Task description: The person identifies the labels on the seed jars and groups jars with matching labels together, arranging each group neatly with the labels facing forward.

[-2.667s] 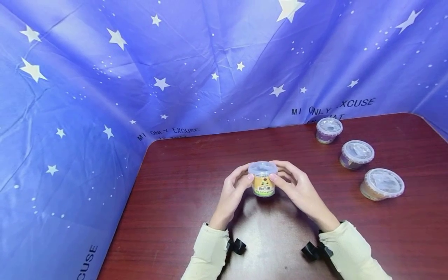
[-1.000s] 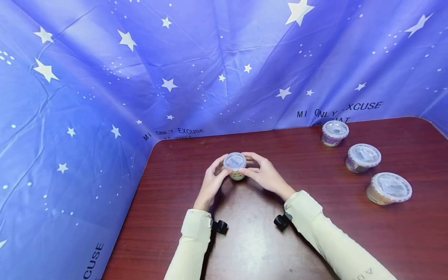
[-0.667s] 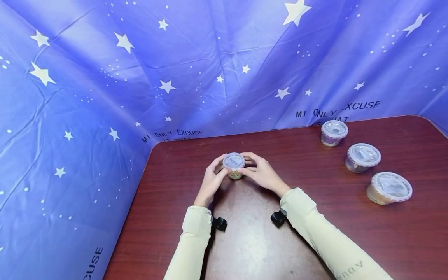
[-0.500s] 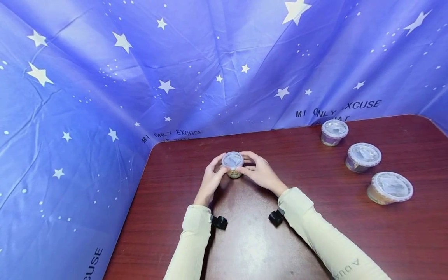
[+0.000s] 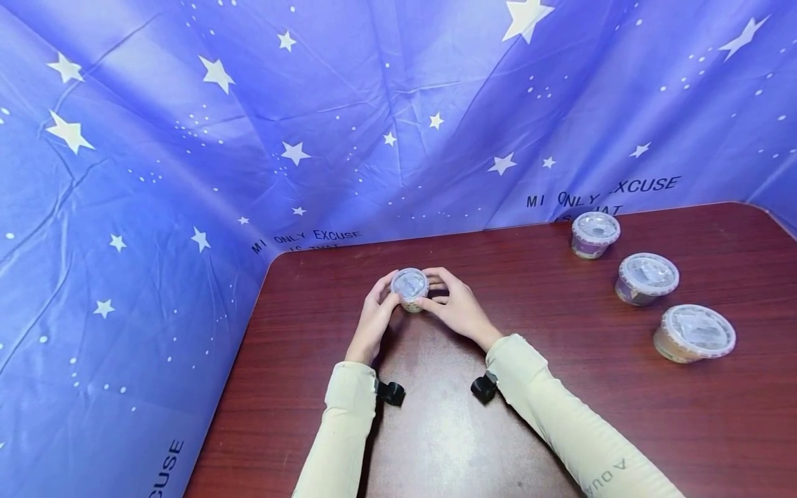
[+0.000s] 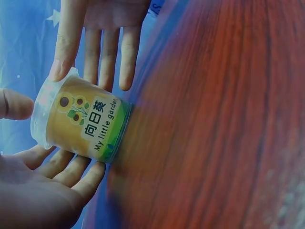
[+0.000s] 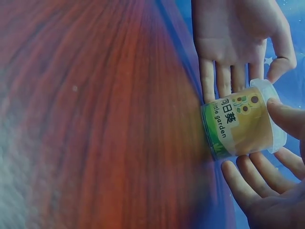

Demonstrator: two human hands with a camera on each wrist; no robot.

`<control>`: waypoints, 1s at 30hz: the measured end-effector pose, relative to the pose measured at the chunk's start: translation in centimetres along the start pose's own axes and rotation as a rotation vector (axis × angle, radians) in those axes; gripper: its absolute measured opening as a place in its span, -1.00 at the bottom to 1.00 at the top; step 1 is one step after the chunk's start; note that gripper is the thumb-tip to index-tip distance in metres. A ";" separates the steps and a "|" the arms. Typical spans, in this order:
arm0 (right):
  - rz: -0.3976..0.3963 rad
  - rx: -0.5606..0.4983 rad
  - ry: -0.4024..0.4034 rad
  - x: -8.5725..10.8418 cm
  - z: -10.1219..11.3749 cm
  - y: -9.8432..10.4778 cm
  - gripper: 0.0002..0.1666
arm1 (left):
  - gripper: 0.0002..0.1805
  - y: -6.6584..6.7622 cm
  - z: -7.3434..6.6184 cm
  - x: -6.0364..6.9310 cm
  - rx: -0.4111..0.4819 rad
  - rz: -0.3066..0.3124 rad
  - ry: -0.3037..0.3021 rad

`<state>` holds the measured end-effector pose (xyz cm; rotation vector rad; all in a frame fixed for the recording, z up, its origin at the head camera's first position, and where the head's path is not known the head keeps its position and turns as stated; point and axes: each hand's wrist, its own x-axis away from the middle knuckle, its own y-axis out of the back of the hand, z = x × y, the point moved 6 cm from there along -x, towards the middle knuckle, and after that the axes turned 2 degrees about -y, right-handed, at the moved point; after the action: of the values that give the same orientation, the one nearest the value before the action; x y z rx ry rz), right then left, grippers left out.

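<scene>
Between both hands stands a small clear-lidded cup [image 5: 410, 285] with a sunflower label, upright on or just at the tabletop; contact underneath cannot be told. The left hand [image 5: 374, 320] grips its left side, the thumb at the near side of the lid. From the right, the right hand [image 5: 459, 309] holds the other side, its thumb also near the lid. The yellow and green label of the cup [image 6: 88, 119] faces the wrists in the left wrist view. In the right wrist view the cup [image 7: 243, 121] sits between the fingers of the two hands.
Three lidded cups stand in a slanting row at the right: a purple one [image 5: 595, 236] at the back, a dark one [image 5: 647, 279] in the middle and an orange-brown one [image 5: 694, 334] nearest. A blue star-printed cloth [image 5: 349, 173] hangs behind the dark red table [image 5: 529, 277].
Both hands and the cup between them have moved left and farther back on the table, slowing to a slight leftward shift lately. The grip looks the same, and the other cups remain in place.
</scene>
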<state>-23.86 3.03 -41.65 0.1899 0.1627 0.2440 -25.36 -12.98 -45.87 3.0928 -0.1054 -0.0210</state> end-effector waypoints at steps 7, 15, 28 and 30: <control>-0.018 0.016 -0.014 -1.0 -3.8 -0.1 -0.30 | -0.33 -0.1 0.3 -0.1 0.019 -0.018 -0.003; -0.040 0.075 -0.015 -0.3 -2.4 0.9 -0.28 | -0.37 0.6 -1.5 0.0 0.021 -0.103 -0.088; -0.078 0.148 0.076 1.8 -0.2 3.7 -0.44 | -0.45 -0.9 -5.9 1.7 -0.123 -0.149 -0.222; -0.082 0.164 0.092 2.3 0.1 4.2 -0.45 | -0.45 -1.6 -7.3 2.4 -0.125 -0.125 -0.251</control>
<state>-22.52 7.58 -40.97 0.3347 0.2811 0.1582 -22.78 -11.16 -38.70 2.9513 0.0780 -0.4049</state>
